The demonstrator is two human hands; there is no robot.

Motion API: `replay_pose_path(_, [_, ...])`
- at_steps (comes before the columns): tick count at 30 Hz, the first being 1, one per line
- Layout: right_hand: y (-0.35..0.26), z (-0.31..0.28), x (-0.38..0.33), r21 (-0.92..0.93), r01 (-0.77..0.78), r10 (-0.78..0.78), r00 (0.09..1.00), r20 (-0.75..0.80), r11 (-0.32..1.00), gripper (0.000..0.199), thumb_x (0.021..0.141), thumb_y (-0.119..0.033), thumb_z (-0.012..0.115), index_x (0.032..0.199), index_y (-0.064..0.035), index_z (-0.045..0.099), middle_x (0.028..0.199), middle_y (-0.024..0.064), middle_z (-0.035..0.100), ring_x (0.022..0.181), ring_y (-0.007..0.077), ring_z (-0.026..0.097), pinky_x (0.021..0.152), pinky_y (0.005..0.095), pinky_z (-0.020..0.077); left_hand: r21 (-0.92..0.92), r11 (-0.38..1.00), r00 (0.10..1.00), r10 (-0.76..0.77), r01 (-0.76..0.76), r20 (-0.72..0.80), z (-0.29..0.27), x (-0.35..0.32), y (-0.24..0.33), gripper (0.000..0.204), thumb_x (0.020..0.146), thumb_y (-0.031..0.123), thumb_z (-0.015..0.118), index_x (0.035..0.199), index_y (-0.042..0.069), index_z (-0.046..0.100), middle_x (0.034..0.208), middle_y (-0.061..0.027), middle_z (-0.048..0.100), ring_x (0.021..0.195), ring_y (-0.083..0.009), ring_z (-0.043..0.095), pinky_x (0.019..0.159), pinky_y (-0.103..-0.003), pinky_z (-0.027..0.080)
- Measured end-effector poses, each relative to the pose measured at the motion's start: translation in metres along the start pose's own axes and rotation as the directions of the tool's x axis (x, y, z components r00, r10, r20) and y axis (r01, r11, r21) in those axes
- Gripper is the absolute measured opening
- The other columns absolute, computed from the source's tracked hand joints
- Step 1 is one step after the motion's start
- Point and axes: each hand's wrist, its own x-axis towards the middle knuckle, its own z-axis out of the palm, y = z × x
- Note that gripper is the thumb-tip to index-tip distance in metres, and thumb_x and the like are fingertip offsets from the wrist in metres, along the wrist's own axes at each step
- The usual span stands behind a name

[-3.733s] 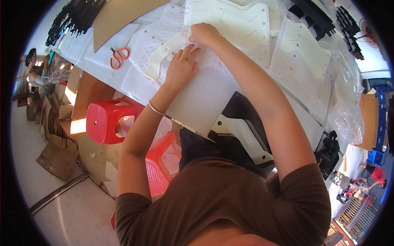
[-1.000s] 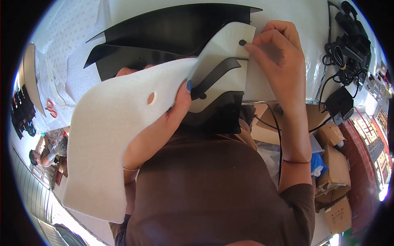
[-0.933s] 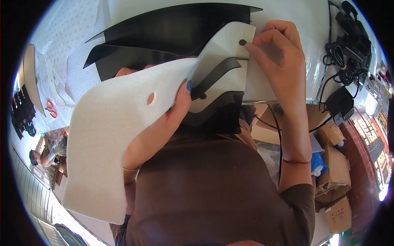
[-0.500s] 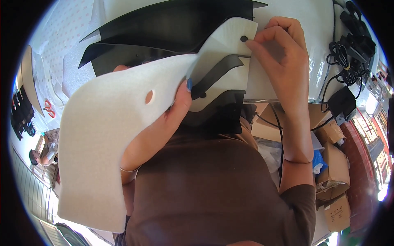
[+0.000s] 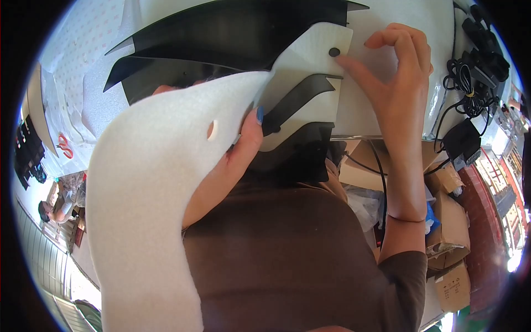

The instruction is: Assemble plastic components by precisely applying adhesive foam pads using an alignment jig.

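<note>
A long, curved white felt-like sheet drapes over my left forearm and hangs down at the left. Its far right end lies over a black, curved plastic panel. Near that end sits a round black spot, perhaps a peg or hole; an oval hole opens further left in the sheet. My left hand grips the sheet and panel together, thumb on the near side, other fingers mostly hidden behind. My right hand has thumb and fingers apart, its thumb tip beside the black spot. A black strip crosses the white material.
Bundled black cables and a black adapter lie at the table's right. Cardboard boxes stand below right. Red-handled scissors rest at the left on plastic wrapping. Another person is far left.
My right thumb and fingers have spread and drawn right, off the black spot. The sheet's hanging part has swung right and lower; my left hand keeps its grip, shifting slightly right.
</note>
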Motion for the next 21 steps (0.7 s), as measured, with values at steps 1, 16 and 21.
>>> replay_pose_path(1, [0.002,0.000,0.001,-0.003,0.001,-0.001,1.000,0.000,1.000,0.018,0.073,-0.013,0.075,0.081,-0.0069,0.061,0.101,0.0034,0.053,0.095,0.0224,0.051,0.089,0.0353,0.0352,0.007,1.000,1.000,0.010,-0.010,0.001,0.000,0.001,0.001,0.013,0.084,0.013,0.062,0.093,0.005,0.068,0.081,-0.0046,0.065,0.076,-0.0227,0.058,0.098,-0.038,0.035])
replay_pose_path(16, [0.014,0.013,0.005,-0.225,0.106,-0.114,0.993,-0.025,0.969,0.015,0.076,-0.022,0.073,0.085,-0.0127,0.065,0.097,-0.0011,0.054,0.096,0.0199,0.048,0.089,0.0347,0.0294,0.107,0.988,0.994,0.111,-0.109,-0.015,0.003,0.014,-0.007,0.023,0.079,0.022,0.060,0.100,0.015,0.067,0.086,-0.0019,0.062,0.074,-0.0234,0.057,0.073,-0.034,0.045])
replay_pose_path(21, [0.014,0.018,0.008,-0.318,0.097,-0.123,0.991,-0.061,0.943,0.019,0.079,-0.024,0.071,0.090,-0.0138,0.059,0.094,-0.0009,0.054,0.092,0.0204,0.049,0.086,0.0351,0.0307,-0.019,1.000,0.999,-0.014,0.015,0.040,-0.001,0.012,0.007,0.018,0.082,0.010,0.058,0.098,0.001,0.061,0.095,-0.0131,0.055,0.088,-0.0323,0.049,0.076,-0.039,0.041])
